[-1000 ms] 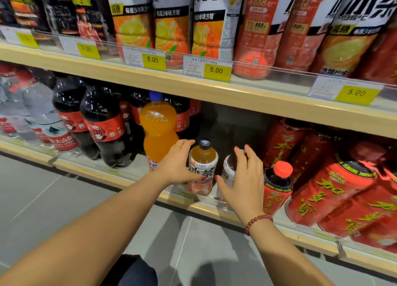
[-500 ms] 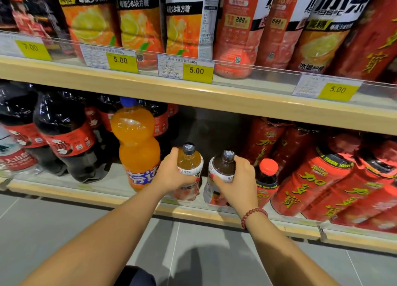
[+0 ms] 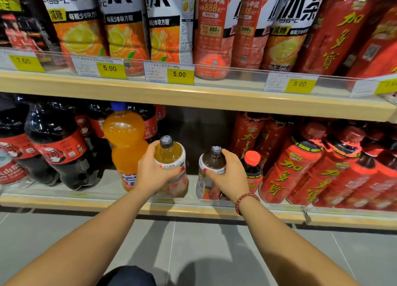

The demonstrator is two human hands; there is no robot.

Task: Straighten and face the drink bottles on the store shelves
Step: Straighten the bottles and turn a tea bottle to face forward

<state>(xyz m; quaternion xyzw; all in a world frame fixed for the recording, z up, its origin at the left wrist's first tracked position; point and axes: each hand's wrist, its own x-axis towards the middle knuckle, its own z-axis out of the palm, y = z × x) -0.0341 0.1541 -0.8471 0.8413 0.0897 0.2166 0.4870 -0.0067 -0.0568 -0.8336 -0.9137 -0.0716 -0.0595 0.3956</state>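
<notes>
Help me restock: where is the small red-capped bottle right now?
The small red-capped bottle stands on the lower shelf, just right of the dark tea bottle gripped by the right hand, left of the big red bottles.

Yellow price tags (image 3: 180, 74) sit along the clear strip at the front of the top shelf, most saying 5.00 and one saying 7.00. Below is a grey tiled floor (image 3: 193, 249).

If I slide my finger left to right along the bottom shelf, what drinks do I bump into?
Dark cola bottles → big orange soda bottle → light tea bottle in the left hand → dark tea bottle in the right hand → small red-capped bottle → red herbal tea bottles.
</notes>
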